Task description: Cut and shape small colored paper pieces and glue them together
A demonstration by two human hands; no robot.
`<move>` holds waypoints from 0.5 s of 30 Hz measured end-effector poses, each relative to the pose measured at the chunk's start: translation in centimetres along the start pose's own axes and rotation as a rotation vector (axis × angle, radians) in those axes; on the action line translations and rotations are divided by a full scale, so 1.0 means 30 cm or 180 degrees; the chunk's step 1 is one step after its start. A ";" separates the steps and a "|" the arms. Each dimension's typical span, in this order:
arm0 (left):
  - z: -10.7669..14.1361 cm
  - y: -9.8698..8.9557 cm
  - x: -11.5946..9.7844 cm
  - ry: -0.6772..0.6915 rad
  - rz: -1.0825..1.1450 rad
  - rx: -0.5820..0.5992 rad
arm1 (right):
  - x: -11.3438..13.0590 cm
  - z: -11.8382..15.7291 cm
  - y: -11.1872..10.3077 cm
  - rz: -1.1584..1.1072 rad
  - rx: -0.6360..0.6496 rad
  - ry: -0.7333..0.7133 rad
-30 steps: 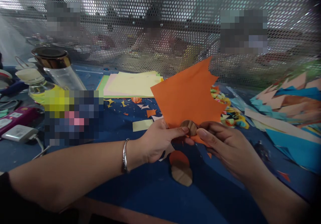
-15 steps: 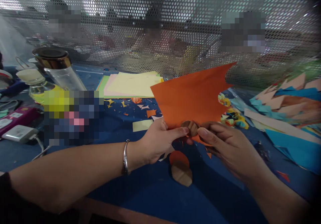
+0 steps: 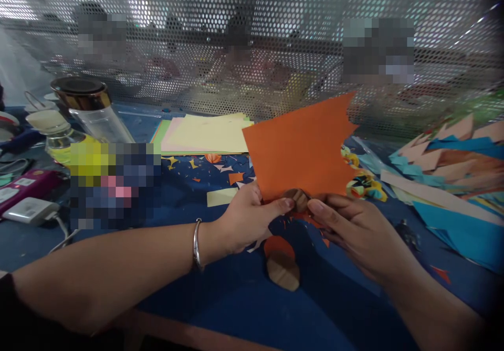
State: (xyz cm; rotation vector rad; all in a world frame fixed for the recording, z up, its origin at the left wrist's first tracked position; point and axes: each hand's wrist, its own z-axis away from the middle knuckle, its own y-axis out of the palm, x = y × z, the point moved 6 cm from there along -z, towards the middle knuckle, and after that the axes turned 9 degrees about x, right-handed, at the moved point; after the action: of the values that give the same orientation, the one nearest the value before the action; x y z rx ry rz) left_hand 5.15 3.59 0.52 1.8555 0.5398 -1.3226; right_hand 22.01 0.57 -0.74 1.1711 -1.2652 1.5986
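Observation:
A large sheet of orange paper [image 3: 303,146] stands tilted up in front of me, its right edge cut into jagged points. My left hand [image 3: 248,212] pinches its lower edge, with the thumb pressing a small brown wood-grained disc [image 3: 298,200] against the paper. Close by on the right, my right hand [image 3: 350,225] is closed, its thumb tip at the disc's edge; what its curled fingers hold is hidden. Below the hands, a brown wood-grained round piece [image 3: 283,272] partly covers an orange paper round [image 3: 279,247] on the blue table.
Stacked coloured paper [image 3: 208,136] lies behind, among scattered scraps [image 3: 236,178]. Left stand a capped bottle [image 3: 51,130] and a clear tumbler [image 3: 94,109], near a white charger [image 3: 31,210]. Blue and peach cut paper [image 3: 460,230] fills the right side. A perforated metal screen [image 3: 275,52] rises behind.
The orange sheet has turned slightly and its right points have shifted left. Beneath the disc, the orange paper edge hangs lower. Both hands keep nearly the same place.

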 end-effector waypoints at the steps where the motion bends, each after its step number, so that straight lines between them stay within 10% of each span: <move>1: 0.000 0.001 0.000 0.0008 -0.0006 0.0020 | 0.003 0.001 0.000 0.0017 -0.0020 -0.0013; 15: 0.004 -0.023 0.026 -0.0299 0.0382 -0.0199 | -0.013 -0.001 -0.003 0.0165 -0.0188 0.0062</move>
State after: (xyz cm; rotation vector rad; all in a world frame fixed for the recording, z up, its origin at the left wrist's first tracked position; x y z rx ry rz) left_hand 4.86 3.83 -0.47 1.7380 0.4097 -1.2914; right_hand 22.20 0.59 -1.08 1.0919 -1.3309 1.5955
